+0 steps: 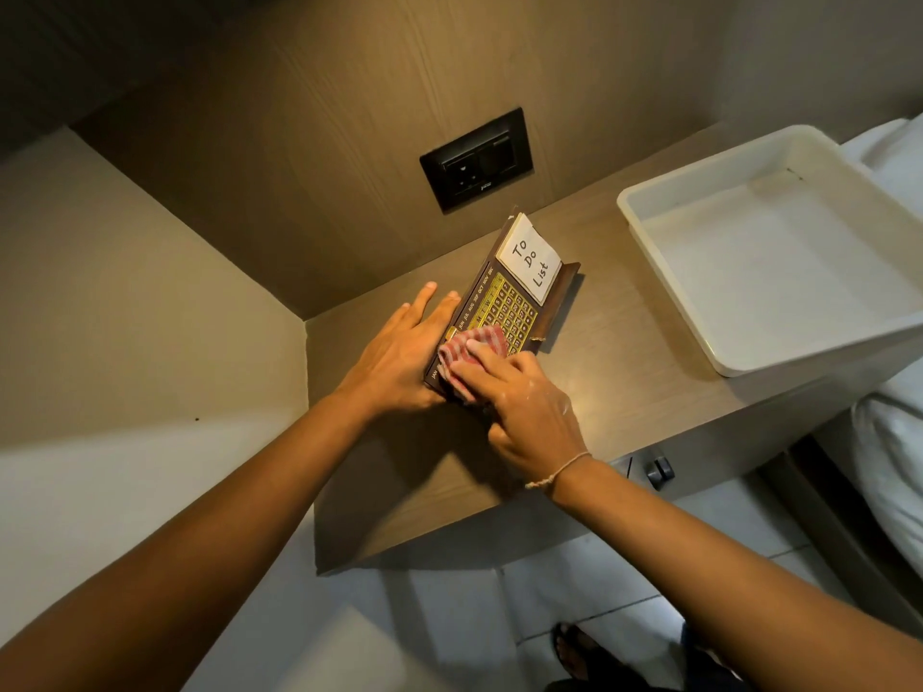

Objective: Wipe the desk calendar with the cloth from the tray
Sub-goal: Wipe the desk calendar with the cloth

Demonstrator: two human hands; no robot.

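Wood-grain bench (624, 352) carries everything. Left of the desk calendar (504, 312), the left hand (399, 354) lies flat with fingers spread, braced against the calendar's edge, gripping nothing. On the calendar's near end, the right hand (524, 409) presses a red-and-white cloth (472, 354) under curled fingers. Right of the calendar, well apart, sits the white tray (739, 362).
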